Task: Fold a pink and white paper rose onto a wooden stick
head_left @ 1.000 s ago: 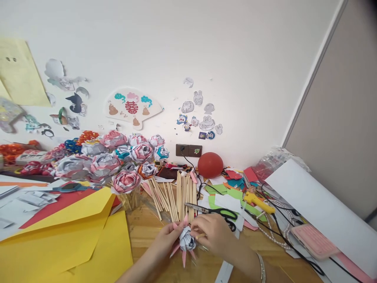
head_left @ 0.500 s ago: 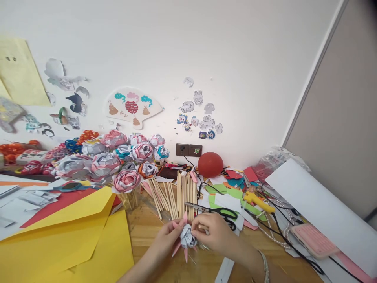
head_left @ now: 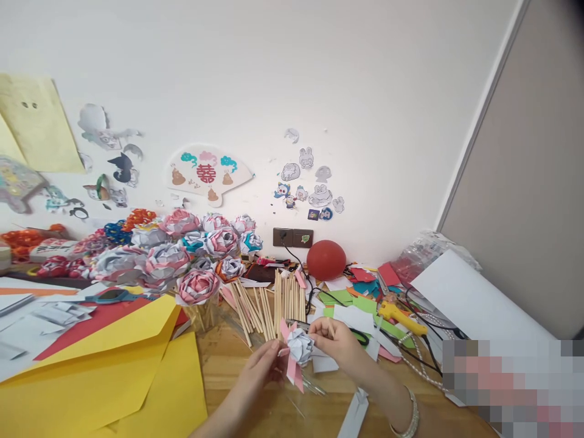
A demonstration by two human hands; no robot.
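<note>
A folded paper flower (head_left: 300, 347), pale grey-white at its centre with pink strips sticking out around it, is held above the wooden table. My left hand (head_left: 266, 364) pinches it from the left, by the pink strips. On the other side, the bent fingers of my right hand (head_left: 331, 342) are closed at the flower's right edge, on its pale petals. Behind the flower lie scissors (head_left: 361, 336) with black handles, partly covered by my right hand. Thin wires (head_left: 314, 384) rest on the table just below the flower.
Wooden sticks (head_left: 289, 301) lie behind my hands. Finished paper flowers (head_left: 198, 286) stand at the left, over yellow card (head_left: 91, 383). On the right are paper scraps (head_left: 353, 316), a yellow glue gun (head_left: 401, 317) with cables, and a red balloon (head_left: 326, 260). A folded white strip (head_left: 353, 417) lies in front.
The flower has shifted slightly right and up and turned, so its pale centre faces more to the right. Both hands moved with it, uncovering less of the scissors.
</note>
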